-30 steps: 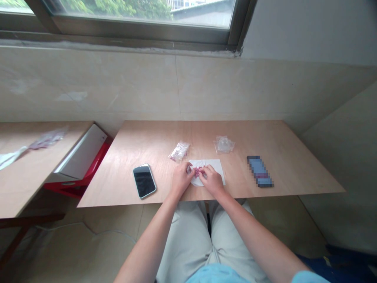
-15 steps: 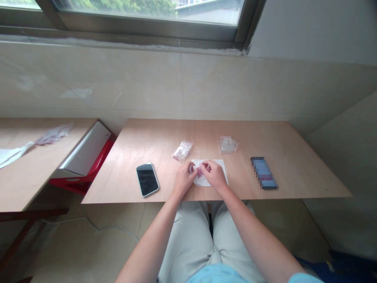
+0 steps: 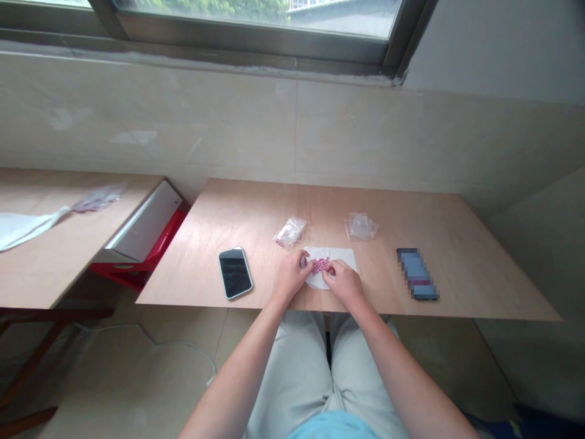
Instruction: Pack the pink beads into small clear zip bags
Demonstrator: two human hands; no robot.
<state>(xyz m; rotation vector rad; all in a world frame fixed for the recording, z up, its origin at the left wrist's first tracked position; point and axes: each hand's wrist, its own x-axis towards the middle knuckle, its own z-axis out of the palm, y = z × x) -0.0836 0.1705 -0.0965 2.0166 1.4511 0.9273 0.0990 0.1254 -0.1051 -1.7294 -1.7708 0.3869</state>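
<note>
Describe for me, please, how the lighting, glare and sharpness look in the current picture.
Head view: bright daylight in the window, a pale sheen on the left part of the table; head view: glints on the left clear bag; head view: pink beads look soft, fine detail too small to tell; head view: right-hand phone is pixelated.

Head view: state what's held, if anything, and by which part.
The left hand and right hand flank the pink beads; whether either grip holds anything, and where, cannot be told.
</note>
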